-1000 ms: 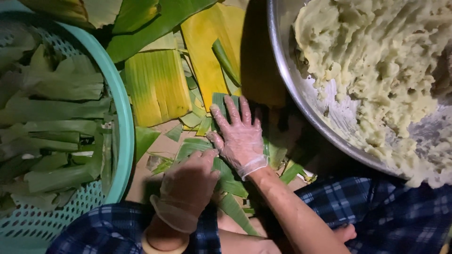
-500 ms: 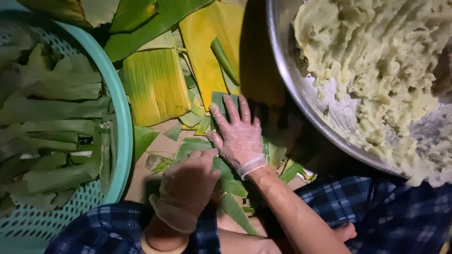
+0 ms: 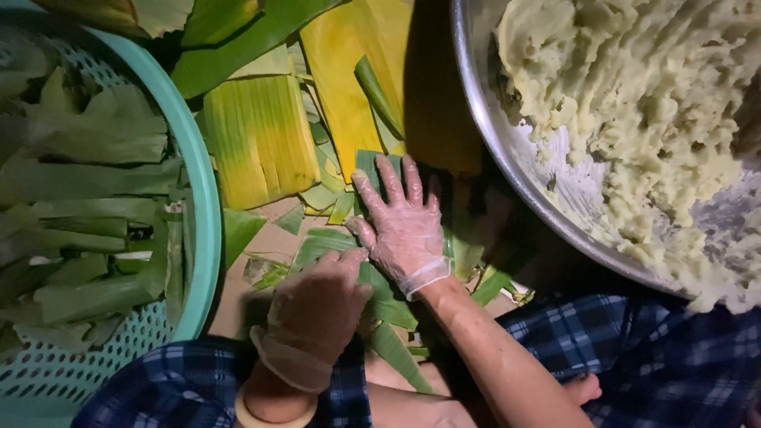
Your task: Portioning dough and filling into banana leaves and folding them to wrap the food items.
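You press your right hand (image 3: 403, 226), fingers spread flat, on the green leaf strip (image 3: 372, 279) at centre frame while your left hand (image 3: 317, 305) lies loosely curled on its lower end, apparently smoothing it, between basket (image 3: 194, 170) and dough bowl (image 3: 495, 135).

teal basket (image 3: 198, 182), yellow-green striped leaf (image 3: 261, 139), pale yellow dough (image 3: 634, 103), blue plaid cloth (image 3: 634, 349)
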